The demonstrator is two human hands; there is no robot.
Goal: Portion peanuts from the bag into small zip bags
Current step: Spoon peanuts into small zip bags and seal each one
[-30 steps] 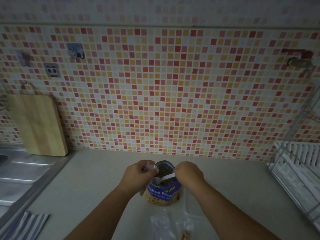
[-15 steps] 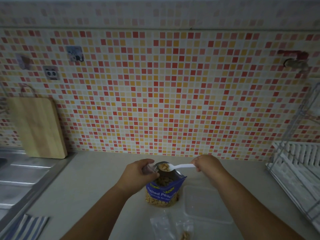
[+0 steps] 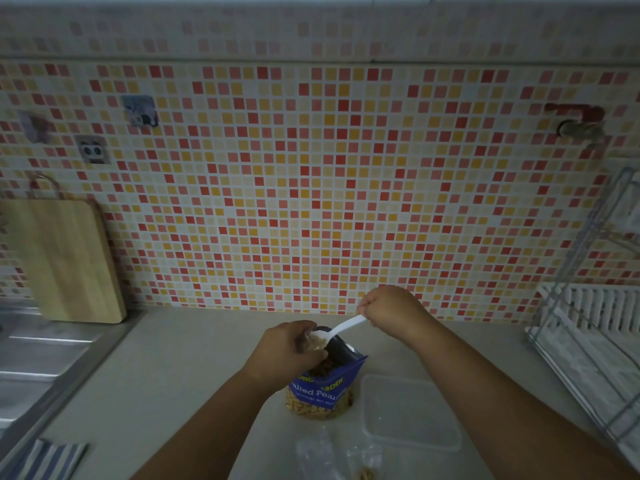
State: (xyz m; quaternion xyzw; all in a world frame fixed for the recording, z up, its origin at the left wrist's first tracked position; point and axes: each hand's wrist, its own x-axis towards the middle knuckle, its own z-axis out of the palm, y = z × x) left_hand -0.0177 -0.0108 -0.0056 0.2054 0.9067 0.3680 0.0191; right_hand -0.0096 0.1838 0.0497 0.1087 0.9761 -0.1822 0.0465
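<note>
Peanuts [image 3: 317, 412] show through the window of the blue peanut bag [image 3: 322, 389], which stands open on the counter [image 3: 194, 375] at six o'clock in my view. My right hand [image 3: 391, 313] pinches the far end of a white plastic spoon [image 3: 343, 329], its loaded bowl over the bag's mouth. My left hand [image 3: 287, 351] is curled at the mouth's nine o'clock edge, gripping what I take for a small zip bag [image 3: 309, 336]; blur keeps me from being sure. I judge the nuts loose and quick to roll off a shallow spoon, and the film limp and slick, best pinched at its rim and held wide. Spare zip bags [image 3: 318, 455] lie at the peanut bag's six o'clock, a clear lid [image 3: 408, 410] at its three.
</note>
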